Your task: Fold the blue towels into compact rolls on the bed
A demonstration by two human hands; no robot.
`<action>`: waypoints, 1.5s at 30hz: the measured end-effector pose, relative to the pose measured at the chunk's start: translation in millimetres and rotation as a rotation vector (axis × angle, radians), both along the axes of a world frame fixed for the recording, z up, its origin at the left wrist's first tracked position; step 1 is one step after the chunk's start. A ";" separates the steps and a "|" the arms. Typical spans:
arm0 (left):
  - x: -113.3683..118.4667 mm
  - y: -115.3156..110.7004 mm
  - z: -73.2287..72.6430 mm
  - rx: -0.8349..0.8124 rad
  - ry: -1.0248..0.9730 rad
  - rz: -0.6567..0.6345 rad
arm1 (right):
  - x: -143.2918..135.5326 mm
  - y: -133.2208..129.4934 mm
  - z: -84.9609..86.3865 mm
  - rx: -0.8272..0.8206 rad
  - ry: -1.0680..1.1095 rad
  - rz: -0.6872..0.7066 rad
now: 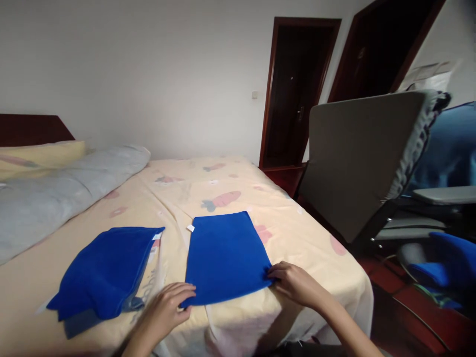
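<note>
Nearest, the left hand (167,303) comes in low from the near side, palm down, its fingers bent over the near left corner of the blue cloth (226,258) and its thumb by the near edge; whether it truly grips there, I cannot tell. The right hand (295,285) reaches in from the other side, forearm slanting inward, knuckles up, with its fingertips closed in a pinch on the near right corner. Between them the cloth lies flat on the bed (316,258), narrower at the far end, its sides smooth and its near edge slightly bowed. The work in hand looks like squaring and smoothing that edge; any shift of a corner would call for a light, level hold at both sides, since thin, soft fabric like this would likely ruck up if one hand pulled alone. Beside the left forearm, a second cloth (106,267) lies rumpled, its layers uneven at the near end. At the first one's far left corner sits a white tag (190,228). Beyond, a grey roll (92,178) slants across the bed in front of a yellow pillow (55,153); a grey panel (360,153) leans at the right, and a dark door (293,89) stands behind.
</note>
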State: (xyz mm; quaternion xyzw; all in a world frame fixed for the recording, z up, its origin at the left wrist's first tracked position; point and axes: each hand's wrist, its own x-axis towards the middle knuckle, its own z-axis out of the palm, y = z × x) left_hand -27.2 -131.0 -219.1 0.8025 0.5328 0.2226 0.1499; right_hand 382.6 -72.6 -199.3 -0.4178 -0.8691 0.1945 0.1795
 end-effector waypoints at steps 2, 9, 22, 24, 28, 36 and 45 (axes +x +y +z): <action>-6.9 2.7 -3.0 -0.059 -0.104 0.067 | 3.4 3.4 1.5 -0.083 0.085 -0.038; -1.9 19.6 -9.5 -0.179 -0.499 0.290 | -2.4 20.7 -7.3 -0.204 0.255 -0.274; 17.1 25.3 -14.7 0.286 0.011 0.472 | -26.7 26.6 -18.2 -0.095 -0.154 -0.565; 17.1 25.3 -18.7 0.324 0.019 0.469 | -29.0 25.0 -17.3 -0.079 -0.190 -0.578; 16.9 25.5 -28.6 0.411 0.045 0.488 | -29.1 24.5 -21.7 -0.049 -0.117 -0.592; 21.6 15.4 -18.5 0.392 0.410 0.485 | -23.8 22.9 -27.2 -0.071 0.013 -0.558; 61.1 11.6 -14.1 0.726 0.436 0.015 | -66.4 0.2 -32.4 0.506 -0.030 -0.273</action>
